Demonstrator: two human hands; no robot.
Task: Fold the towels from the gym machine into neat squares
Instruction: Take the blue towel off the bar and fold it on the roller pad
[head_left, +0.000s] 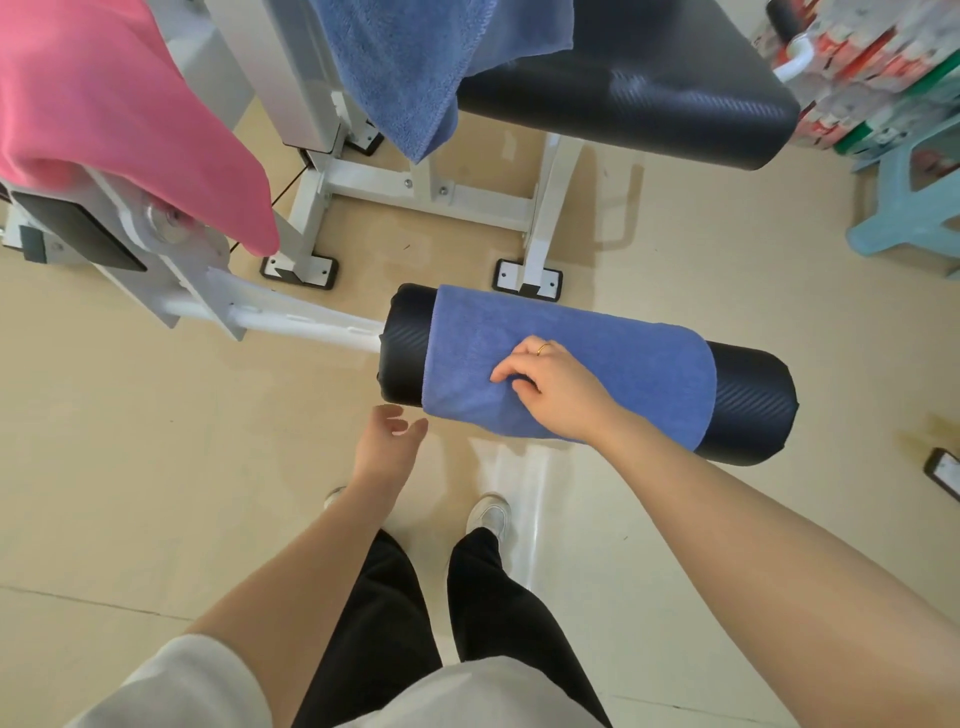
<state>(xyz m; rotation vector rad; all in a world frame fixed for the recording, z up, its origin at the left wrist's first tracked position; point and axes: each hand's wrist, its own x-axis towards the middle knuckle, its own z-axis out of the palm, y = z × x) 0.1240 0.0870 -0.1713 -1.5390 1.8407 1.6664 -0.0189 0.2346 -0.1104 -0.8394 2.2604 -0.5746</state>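
Note:
A blue towel lies draped over the black roller pad of the gym machine in the middle of the view. My right hand rests on top of this towel with its fingers curled down and pinching the cloth. My left hand hovers open just below the towel's lower left corner, not touching it. A second blue towel hangs over the machine's black seat at the top. A pink towel hangs over the machine's arm at the upper left.
The white steel frame and its feet stand on the beige floor behind the roller. A light blue plastic stool is at the right edge, with stacked packages above it. A phone lies on the floor at right. My feet are below the roller.

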